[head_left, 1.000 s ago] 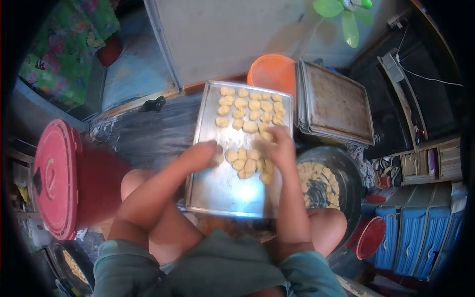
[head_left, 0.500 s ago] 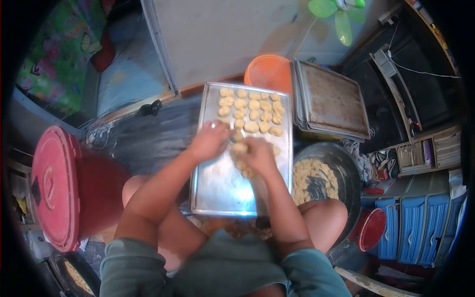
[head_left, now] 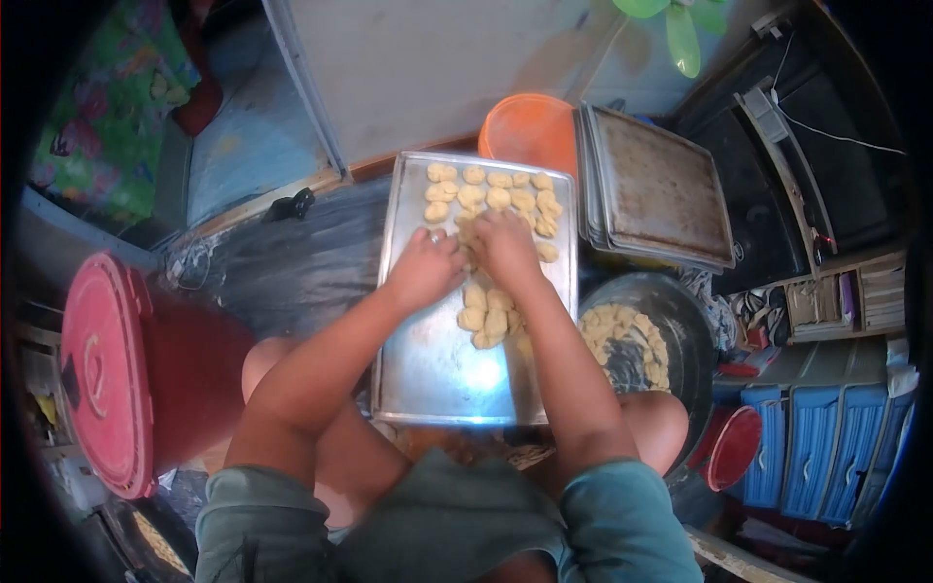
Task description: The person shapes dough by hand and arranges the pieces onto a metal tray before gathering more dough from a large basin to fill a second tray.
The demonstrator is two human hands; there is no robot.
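Head view: both bare hands are over a metal tray (head_left: 418, 374), which lies in front of the person, its near edge between the knees. What bears the tray from below cannot be told. The dough pieces (head_left: 498, 198) sit on the tray in two groups. Those in the far part are set out in rough rows, some touching their neighbours. The nearer ones form a loose cluster (head_left: 492, 316), just on the person's side of the hands, with bare metal between it and the near edge.

The left hand (head_left: 430, 264) is left of the tray's middle, its fingers bent down beside the lower end of the rows. The right hand (head_left: 503, 251) is just beside it, fingers curled down over the rows and partly hiding a few pieces. Whether the fingers of either hand grip a piece or only touch it cannot be told.

To the right of the tray, a dark basin (head_left: 692, 335) holds more pale dough pieces (head_left: 632, 335), heaped around a bare patch. Beyond it is a stack of baking trays (head_left: 661, 189), the top one stained brown, with an orange bucket (head_left: 530, 126) just beside the stack. A red drum (head_left: 194, 360) with a pink-red lid (head_left: 102, 374) stands on the left. A small red container (head_left: 736, 449) is near the basin, next to blue drawers (head_left: 821, 452). A green fan (head_left: 682, 39) shows partly at the top edge.
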